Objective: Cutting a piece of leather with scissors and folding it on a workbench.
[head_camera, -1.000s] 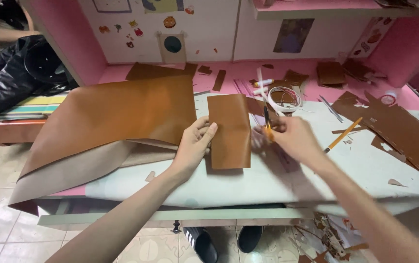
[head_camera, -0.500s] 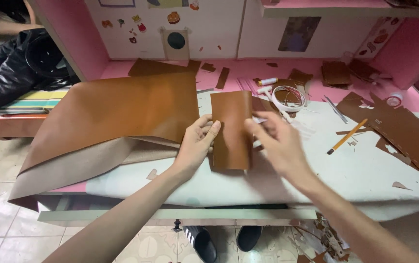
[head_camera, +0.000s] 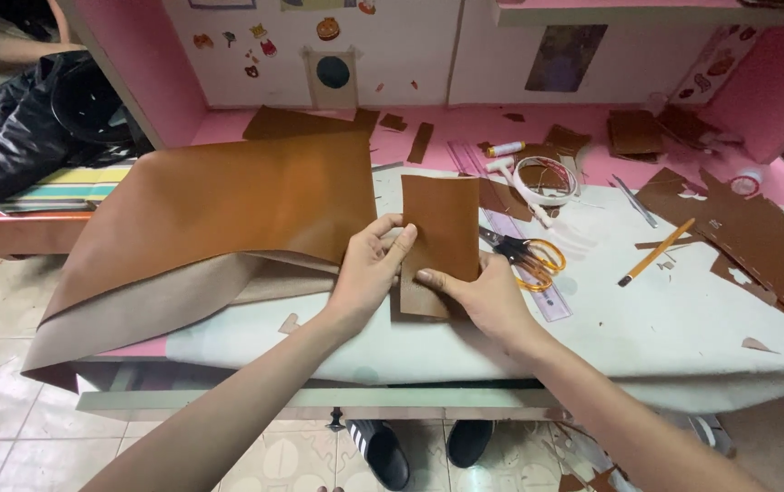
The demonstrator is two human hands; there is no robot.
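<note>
A cut rectangle of brown leather [head_camera: 439, 228] lies on the white work surface [head_camera: 647, 319]. My left hand [head_camera: 369, 269] grips its left edge, fingers on top. My right hand [head_camera: 478, 293] presses on its lower right corner with the thumb across the piece. Just right of the piece lie scissors with orange handles [head_camera: 524, 255] on a clear ruler [head_camera: 524, 264]. A large sheet of brown leather [head_camera: 228, 214] lies to the left, its pale underside folded out and hanging off the table edge.
A yellow pencil [head_camera: 653, 252], a coil of cord [head_camera: 545, 178], a small white hammer [head_camera: 512, 182] and leather scraps [head_camera: 747, 237] lie on the right. A black jacket [head_camera: 36, 137] rests at far left. Pink shelf wall behind. My feet [head_camera: 410, 451] show under the table.
My right hand set the scissors down on the ruler and came back onto the lower right of the leather piece. The left hand stayed on the piece's left edge.
</note>
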